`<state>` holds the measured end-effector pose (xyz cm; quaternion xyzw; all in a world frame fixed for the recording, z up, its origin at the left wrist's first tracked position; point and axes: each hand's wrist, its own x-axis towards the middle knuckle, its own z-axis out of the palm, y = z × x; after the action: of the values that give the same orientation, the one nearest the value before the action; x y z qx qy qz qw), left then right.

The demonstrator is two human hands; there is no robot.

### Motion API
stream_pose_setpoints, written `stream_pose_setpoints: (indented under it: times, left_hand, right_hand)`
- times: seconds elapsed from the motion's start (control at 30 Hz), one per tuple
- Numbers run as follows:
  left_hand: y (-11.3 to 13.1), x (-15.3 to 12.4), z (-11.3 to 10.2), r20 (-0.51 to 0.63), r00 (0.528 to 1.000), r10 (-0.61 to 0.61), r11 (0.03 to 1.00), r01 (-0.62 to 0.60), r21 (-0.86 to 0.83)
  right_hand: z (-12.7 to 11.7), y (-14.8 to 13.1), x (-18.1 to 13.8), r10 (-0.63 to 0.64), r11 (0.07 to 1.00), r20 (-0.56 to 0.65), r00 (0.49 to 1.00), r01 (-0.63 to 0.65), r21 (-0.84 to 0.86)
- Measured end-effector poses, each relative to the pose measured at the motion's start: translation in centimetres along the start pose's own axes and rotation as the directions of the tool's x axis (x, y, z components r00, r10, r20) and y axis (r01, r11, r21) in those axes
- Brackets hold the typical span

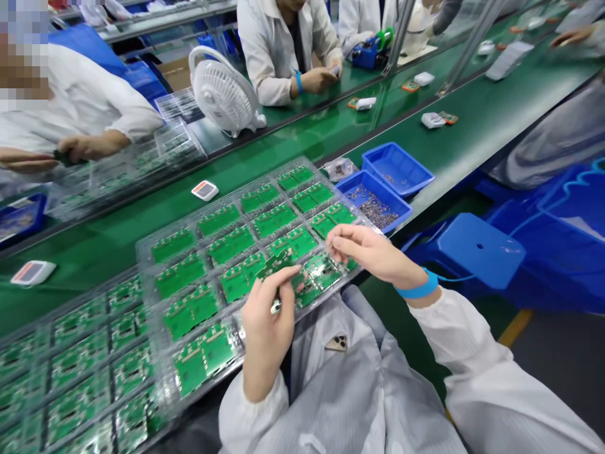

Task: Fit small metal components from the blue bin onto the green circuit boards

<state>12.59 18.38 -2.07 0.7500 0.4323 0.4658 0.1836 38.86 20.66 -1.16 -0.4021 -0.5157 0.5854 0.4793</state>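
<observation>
A green circuit board [276, 261] is pinched in my left hand [271, 309], tilted above the front part of a clear plastic tray [144, 252]. Several more green circuit boards [191, 312] lie in the tray's compartments. My right hand [362, 249] hovers over the tray's right end, thumb and fingertips drawn together; whatever they may hold is too small to make out. A blue band [418, 285] circles my right wrist. Just beyond that hand stands a blue bin [401, 211] with many small metal parts inside.
Another blue bin [399, 164] with a few parts sits behind the first. A second tray of boards [80, 353] adjoins on the left. White devices [205, 190] rest on the green conveyor belt [293, 142]. Across it are a white fan [222, 94] and co-workers. A blue stool [479, 246] stands right.
</observation>
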Motion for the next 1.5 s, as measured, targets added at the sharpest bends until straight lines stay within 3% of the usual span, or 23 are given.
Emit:
stream_pose_setpoints:
  times: [0.17,0.47,0.67,0.77,0.9,1.17,1.5]
  left_hand:
    - [0.7,0.8,0.4,0.036,0.994,0.099,0.992,-0.101,0.082]
    - [0.6,0.8,0.3,0.107,0.985,0.137,0.985,-0.147,0.092]
    - [0.4,0.7,0.5,0.105,0.982,0.155,0.974,-0.17,0.151]
    - [0.4,0.6,0.6,0.104,0.984,0.146,0.976,-0.161,0.149]
    - [0.3,0.3,0.5,0.104,0.99,0.099,0.989,-0.11,0.103]
    - [0.1,-1.1,0.7,0.108,0.993,-0.051,0.998,0.045,0.05]
    - [0.7,-0.6,0.3,0.169,0.984,0.061,0.998,-0.066,0.025]
  right_hand:
    - [4.0,1.4,-1.9,0.044,0.984,0.053,0.998,-0.053,0.168]
    - [6.1,2.6,-2.3,0.018,0.995,-0.023,1.0,-0.016,0.1]
    - [6.5,3.1,-2.8,-0.27,0.936,-0.154,0.95,0.222,-0.275]
    - [6.5,3.3,-2.9,-0.355,0.897,-0.14,0.924,0.295,-0.33]
    - [6.2,3.2,-3.0,-0.351,0.899,-0.141,0.926,0.291,-0.327]
    - [6.0,3.4,-2.3,-0.349,0.916,-0.261,0.9,0.269,-0.299]
    - [6.1,3.3,-2.1,-0.358,0.903,-0.277,0.892,0.256,-0.344]
